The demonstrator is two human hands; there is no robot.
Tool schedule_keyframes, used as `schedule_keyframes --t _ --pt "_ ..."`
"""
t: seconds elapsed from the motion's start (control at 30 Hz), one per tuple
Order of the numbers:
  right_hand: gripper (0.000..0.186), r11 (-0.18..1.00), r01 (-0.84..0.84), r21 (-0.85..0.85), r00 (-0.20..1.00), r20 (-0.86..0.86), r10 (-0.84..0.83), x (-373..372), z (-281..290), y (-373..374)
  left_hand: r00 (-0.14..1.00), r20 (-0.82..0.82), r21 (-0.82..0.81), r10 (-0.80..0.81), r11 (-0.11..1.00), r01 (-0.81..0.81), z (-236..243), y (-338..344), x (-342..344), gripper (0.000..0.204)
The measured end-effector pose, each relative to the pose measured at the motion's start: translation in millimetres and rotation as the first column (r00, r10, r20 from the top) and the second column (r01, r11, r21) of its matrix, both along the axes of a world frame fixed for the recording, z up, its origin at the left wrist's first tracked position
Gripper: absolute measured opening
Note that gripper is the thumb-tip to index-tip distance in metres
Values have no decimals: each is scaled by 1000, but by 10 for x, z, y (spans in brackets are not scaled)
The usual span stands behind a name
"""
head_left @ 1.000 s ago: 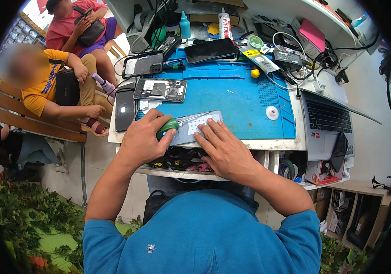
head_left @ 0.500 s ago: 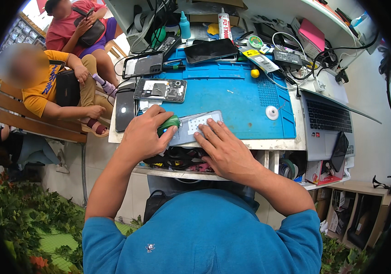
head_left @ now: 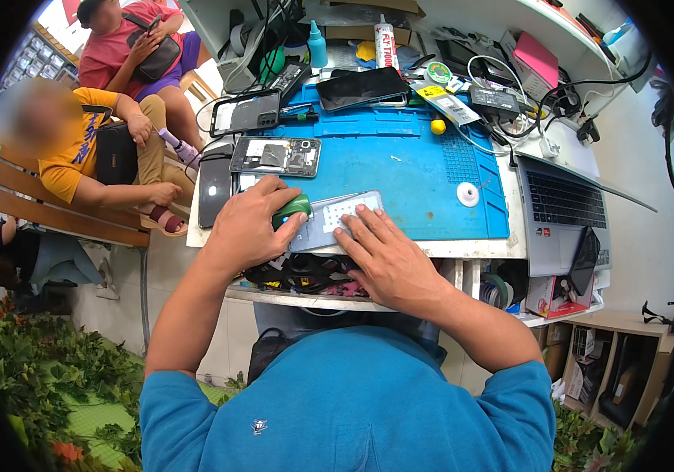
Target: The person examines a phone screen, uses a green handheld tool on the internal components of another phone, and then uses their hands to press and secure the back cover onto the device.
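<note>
L hand (head_left: 254, 224) at panel's 9: fingers wrapped narrow round green-handled tool (head_left: 293, 207), handle over panel's L end; can't make out tip. R hand (head_left: 388, 252) at panel's 4, fingers straight, slightly apart, laid flat on it, not gripping. Grey panel (head_left: 319, 231) w/ white dotted patch lies at the near edge of desk (head_left: 494, 248), overlapping blue mat (head_left: 415, 189), its R end tipped toward 2.

Rest, clock from panel: opened phone (head_left: 275, 156), innards exposed, at 11, near; black phone shell (head_left: 255, 112) further out, also approx 11. Dark phone (head_left: 214, 193) at 9-10, just past L hand. Dark screen (head_left: 362, 86) at 12, far side of mat. Yellow ball (head_left: 438, 127) betw 1 and 2. White disc (head_left: 468, 194) between 2 and 3, on mat. Laptop (head_left: 565, 212), open, at 3, well apart.
</note>
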State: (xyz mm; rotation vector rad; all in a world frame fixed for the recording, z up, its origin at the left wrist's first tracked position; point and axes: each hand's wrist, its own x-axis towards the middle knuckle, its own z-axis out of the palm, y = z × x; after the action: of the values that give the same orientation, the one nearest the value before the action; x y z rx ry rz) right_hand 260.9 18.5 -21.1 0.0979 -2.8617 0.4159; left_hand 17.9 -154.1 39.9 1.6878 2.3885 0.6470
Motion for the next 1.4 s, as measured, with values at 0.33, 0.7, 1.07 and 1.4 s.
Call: schedule_keyframes --t 0.33,0.7,1.07,1.4 --pt "74 1000 0 10 1000 -2 0 13 -15 12 999 20 -51 28 998 -27 83 -98 -55 40" --pt "74 1000 0 5 1000 12 0 25 -18 32 1000 20 -67 -8 998 9 108 -138 -132 42" --pt "80 1000 5 -12 1000 26 -4 14 -1 29 996 -44 23 -81 996 82 7 102 -72 41" --pt "74 1000 -14 -2 1000 10 14 15 -28 42 998 5 -16 -63 998 63 56 -181 -245 41"
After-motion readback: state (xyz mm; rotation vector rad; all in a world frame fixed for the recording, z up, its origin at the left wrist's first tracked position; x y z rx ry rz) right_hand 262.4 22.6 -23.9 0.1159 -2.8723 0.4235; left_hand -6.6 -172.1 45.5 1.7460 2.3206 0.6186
